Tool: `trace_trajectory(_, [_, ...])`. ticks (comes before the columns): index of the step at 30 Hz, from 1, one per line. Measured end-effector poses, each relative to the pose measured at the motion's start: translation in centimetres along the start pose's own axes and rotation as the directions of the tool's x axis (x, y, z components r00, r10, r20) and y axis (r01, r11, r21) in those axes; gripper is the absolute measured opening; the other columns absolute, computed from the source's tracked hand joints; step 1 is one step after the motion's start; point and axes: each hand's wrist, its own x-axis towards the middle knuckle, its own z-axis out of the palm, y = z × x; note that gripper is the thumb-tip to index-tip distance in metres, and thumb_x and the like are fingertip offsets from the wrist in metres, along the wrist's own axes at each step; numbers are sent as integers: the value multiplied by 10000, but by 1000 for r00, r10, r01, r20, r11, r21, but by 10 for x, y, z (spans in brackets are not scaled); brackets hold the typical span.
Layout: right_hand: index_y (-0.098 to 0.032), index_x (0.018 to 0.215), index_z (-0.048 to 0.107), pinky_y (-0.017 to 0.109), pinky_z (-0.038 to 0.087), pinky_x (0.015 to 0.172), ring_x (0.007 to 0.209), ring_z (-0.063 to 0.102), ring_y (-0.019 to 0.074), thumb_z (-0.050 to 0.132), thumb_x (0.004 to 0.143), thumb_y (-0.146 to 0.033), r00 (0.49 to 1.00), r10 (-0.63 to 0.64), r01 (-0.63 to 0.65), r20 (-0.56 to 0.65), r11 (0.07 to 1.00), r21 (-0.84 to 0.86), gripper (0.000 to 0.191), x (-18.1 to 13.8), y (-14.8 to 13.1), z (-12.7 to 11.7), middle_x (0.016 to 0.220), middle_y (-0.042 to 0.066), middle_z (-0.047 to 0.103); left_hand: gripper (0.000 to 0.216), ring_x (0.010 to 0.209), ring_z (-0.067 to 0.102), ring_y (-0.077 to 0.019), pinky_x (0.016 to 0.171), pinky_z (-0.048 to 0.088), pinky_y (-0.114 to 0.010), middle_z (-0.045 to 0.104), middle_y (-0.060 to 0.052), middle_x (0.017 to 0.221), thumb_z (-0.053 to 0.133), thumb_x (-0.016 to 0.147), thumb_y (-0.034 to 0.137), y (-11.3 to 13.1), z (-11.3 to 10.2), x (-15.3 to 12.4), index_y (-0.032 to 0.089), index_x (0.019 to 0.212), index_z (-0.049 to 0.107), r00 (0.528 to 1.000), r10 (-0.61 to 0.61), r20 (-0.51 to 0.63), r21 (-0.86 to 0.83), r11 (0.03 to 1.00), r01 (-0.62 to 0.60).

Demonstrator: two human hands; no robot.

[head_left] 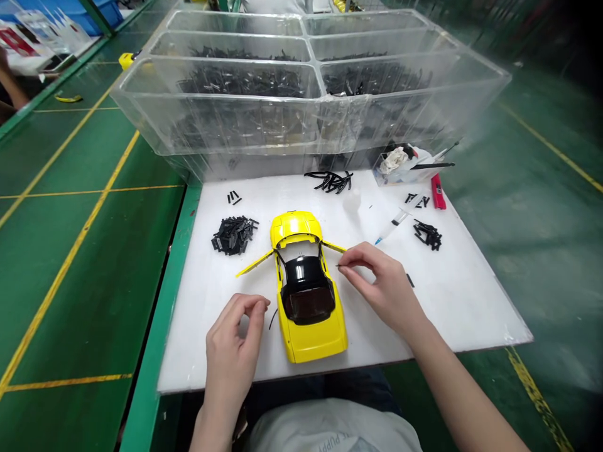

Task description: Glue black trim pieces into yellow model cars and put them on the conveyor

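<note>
A yellow model car body (315, 342) with a black roof sits in front of me on the white board, both doors swung out. My right hand (377, 282) is beside the open right door (333, 246), thumb and forefinger pinched on a small dark piece (338, 266) whose kind I cannot tell. Left of the car, my left hand (238, 333) is closed in a pinch; anything between its fingertips is too small to make out. A thin curved black strip (273, 319) lies between that hand and the car.
Clear divided bins (330, 135) of black parts stand behind the board (188, 351). Small black pieces (234, 235) are heaped left, more (428, 235) right. Curved black strips (330, 182), a syringe (398, 220), a red tool (438, 191) and a clear box (384, 179) lie around.
</note>
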Motion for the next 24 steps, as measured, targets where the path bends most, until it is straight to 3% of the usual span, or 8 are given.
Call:
trace_trajectory(4, [-182,1063,665,327,586,785,818,674,165,585,897,-158,996,-16,11,-85,998,-59,186,12,10,4,966,53,710,183,913,611,-184,776,473,-283,669,-45,1017,501,956,314,-13,7,10,208,1033,629,998,37,-44,87,996,-33])
trace_trajectory(7, [-198,1002,708,322,600,821,840,700,164,621,885,-195,997,36,-32,-67,997,65,146,14,9,2,964,36,738,253,1046,592,-220,855,474,-321,659,-70,1127,511,951,330,-17,8,16,209,1153,603,994,65,-84,144,988,-52])
trace_trajectory(10, [-196,904,725,303,609,813,866,704,164,652,860,-198,996,87,-88,13,981,175,86,15,5,1,947,36,737,260,1054,600,-224,857,484,-332,664,-68,1132,519,948,325,-21,9,17,217,1172,597,993,80,-85,159,985,-66])
trace_trajectory(15, [-190,879,735,261,575,623,759,678,152,658,844,-187,991,121,-127,51,984,127,85,16,4,8,867,42,738,273,1063,609,-225,851,495,-333,655,-70,1167,526,946,306,-23,10,14,221,1196,594,994,74,-85,158,986,-60])
trace_trajectory(24, [-183,892,689,244,550,578,606,635,110,633,844,-167,984,154,-165,90,978,131,76,21,11,16,817,17,731,238,1047,610,-217,864,488,-331,639,-64,1144,536,944,282,-23,11,15,224,1166,602,993,82,-83,128,989,-71])
